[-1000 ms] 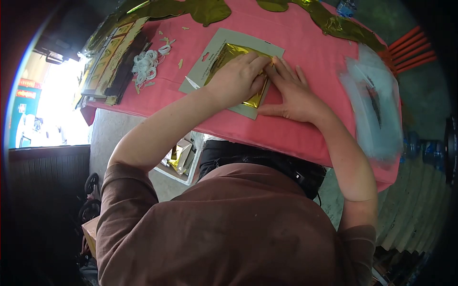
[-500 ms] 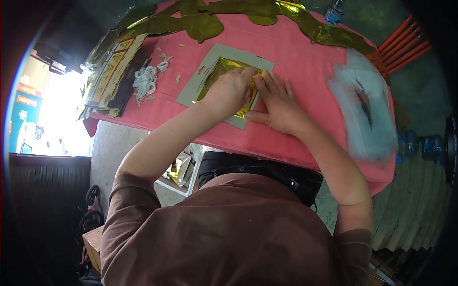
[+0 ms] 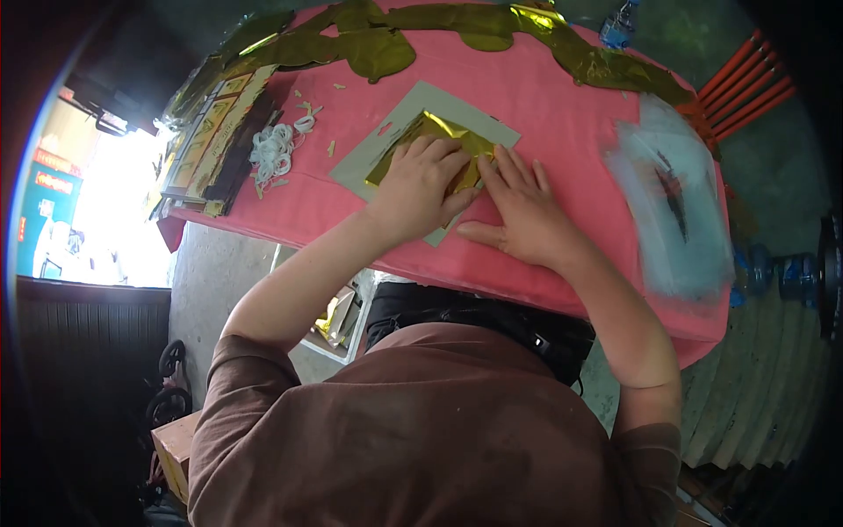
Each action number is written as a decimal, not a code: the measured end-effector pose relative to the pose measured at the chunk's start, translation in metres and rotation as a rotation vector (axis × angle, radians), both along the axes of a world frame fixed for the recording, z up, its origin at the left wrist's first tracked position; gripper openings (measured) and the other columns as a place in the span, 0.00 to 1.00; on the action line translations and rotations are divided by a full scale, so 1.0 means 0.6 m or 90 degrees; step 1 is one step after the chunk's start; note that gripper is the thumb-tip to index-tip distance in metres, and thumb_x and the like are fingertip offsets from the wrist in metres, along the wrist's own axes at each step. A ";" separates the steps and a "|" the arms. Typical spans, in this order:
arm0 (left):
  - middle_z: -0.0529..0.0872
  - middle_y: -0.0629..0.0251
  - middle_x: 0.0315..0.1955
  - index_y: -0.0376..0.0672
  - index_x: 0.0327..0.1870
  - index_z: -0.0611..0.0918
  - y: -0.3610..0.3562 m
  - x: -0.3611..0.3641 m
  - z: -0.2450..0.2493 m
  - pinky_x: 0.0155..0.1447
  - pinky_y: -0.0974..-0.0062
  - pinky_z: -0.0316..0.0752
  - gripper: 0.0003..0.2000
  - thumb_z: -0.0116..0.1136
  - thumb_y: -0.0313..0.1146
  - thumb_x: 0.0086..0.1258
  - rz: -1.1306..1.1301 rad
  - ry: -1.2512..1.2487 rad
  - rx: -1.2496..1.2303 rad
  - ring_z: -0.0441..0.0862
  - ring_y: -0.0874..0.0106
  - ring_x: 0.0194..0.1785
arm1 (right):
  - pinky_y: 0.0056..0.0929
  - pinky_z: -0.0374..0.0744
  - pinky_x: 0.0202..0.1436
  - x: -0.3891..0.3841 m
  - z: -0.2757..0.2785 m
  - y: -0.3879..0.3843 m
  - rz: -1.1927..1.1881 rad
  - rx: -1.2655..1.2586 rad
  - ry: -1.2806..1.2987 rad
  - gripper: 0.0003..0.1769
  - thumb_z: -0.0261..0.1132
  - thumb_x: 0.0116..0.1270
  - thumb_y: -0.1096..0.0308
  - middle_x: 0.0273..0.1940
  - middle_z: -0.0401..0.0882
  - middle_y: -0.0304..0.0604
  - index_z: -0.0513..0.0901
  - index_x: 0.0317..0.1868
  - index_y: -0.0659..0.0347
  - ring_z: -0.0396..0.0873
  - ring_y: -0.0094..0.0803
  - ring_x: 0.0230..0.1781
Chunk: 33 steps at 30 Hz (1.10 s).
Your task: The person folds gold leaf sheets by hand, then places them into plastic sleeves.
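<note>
A grey card [image 3: 425, 97] with a hanging hole lies at an angle on the pink-covered table. On it rests a folded sheet of shiny gold foil [image 3: 443, 126], partly hidden under my hands. My left hand [image 3: 420, 186] lies over the foil, fingers extended and thumb pointing right. Along the card's right edge, my right hand [image 3: 525, 211] is laid flat with its fingers outstretched, fingertips touching the edge of the card and foil.
White elastic loops [image 3: 273, 147] and small pale scraps lie to the left, beside a stack of printed cards [image 3: 215, 132]. Clear plastic bags [image 3: 672, 202] are piled on the right. Gold foil cutouts [image 3: 378, 54] line the far edge near a bottle [image 3: 617, 26]. Below stands a box [image 3: 347, 329].
My left hand has gone from closed fingers at the foil's right side to lying flatter, further left. The card and my right hand have shifted slightly right.
</note>
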State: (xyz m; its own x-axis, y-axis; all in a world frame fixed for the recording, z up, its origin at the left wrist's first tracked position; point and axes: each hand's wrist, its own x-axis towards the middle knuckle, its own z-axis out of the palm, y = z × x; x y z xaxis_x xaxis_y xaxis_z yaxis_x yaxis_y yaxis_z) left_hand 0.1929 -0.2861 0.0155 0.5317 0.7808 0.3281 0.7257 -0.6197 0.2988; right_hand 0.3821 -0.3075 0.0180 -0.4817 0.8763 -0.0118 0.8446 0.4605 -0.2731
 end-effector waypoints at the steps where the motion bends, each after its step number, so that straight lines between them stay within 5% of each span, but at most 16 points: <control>1: 0.76 0.55 0.54 0.38 0.54 0.78 0.004 -0.006 -0.001 0.62 0.59 0.65 0.23 0.62 0.41 0.61 -0.003 0.002 -0.010 0.72 0.56 0.59 | 0.49 0.49 0.73 0.009 0.005 -0.007 0.015 0.044 0.026 0.51 0.66 0.58 0.43 0.70 0.53 0.61 0.55 0.71 0.68 0.51 0.49 0.73; 5: 0.78 0.54 0.54 0.36 0.51 0.80 0.044 -0.024 -0.001 0.64 0.59 0.65 0.22 0.63 0.40 0.59 -0.177 -0.028 -0.021 0.71 0.57 0.62 | 0.42 0.66 0.65 0.047 0.030 -0.010 0.039 0.071 0.115 0.35 0.68 0.58 0.57 0.57 0.73 0.53 0.70 0.63 0.63 0.69 0.47 0.60; 7: 0.78 0.54 0.55 0.37 0.52 0.80 0.063 -0.027 0.000 0.67 0.57 0.63 0.20 0.62 0.37 0.59 -0.309 -0.054 -0.088 0.70 0.57 0.63 | 0.40 0.68 0.62 0.061 0.022 0.004 0.048 0.140 0.120 0.29 0.68 0.58 0.61 0.54 0.76 0.50 0.74 0.59 0.63 0.71 0.46 0.57; 11: 0.75 0.53 0.59 0.37 0.56 0.79 0.066 -0.027 0.010 0.70 0.61 0.61 0.22 0.62 0.26 0.58 -0.331 0.026 -0.057 0.68 0.56 0.66 | 0.38 0.71 0.58 0.072 -0.002 0.019 0.060 0.196 0.145 0.18 0.68 0.58 0.68 0.50 0.78 0.46 0.81 0.49 0.62 0.74 0.43 0.53; 16: 0.79 0.57 0.53 0.37 0.47 0.81 0.018 -0.028 0.021 0.58 0.61 0.71 0.15 0.64 0.26 0.56 -0.242 -0.102 -0.071 0.75 0.55 0.55 | 0.38 0.72 0.56 0.069 0.000 0.023 0.080 0.221 0.138 0.17 0.68 0.57 0.68 0.48 0.79 0.44 0.81 0.47 0.62 0.75 0.42 0.50; 22: 0.81 0.60 0.45 0.39 0.39 0.82 -0.021 -0.028 0.020 0.54 0.64 0.72 0.12 0.65 0.32 0.55 -0.086 -0.111 0.025 0.76 0.60 0.50 | 0.38 0.72 0.54 0.076 -0.001 0.032 0.113 0.238 0.138 0.16 0.69 0.56 0.68 0.46 0.79 0.43 0.82 0.46 0.62 0.75 0.41 0.48; 33: 0.83 0.60 0.41 0.38 0.41 0.82 0.009 -0.038 0.033 0.51 0.65 0.75 0.15 0.66 0.37 0.56 -0.172 -0.010 0.004 0.79 0.60 0.47 | 0.40 0.71 0.60 0.074 0.006 0.034 0.103 0.246 0.108 0.19 0.69 0.55 0.68 0.45 0.80 0.43 0.80 0.48 0.60 0.77 0.40 0.49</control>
State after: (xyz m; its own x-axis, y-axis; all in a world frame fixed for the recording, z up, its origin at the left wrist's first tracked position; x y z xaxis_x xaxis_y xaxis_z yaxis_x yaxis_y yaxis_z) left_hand 0.1698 -0.2808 0.0355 0.7154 0.6090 0.3425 0.5286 -0.7923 0.3047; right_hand 0.4262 -0.2873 0.0216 -0.5801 0.7137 0.3925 0.7109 0.6789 -0.1838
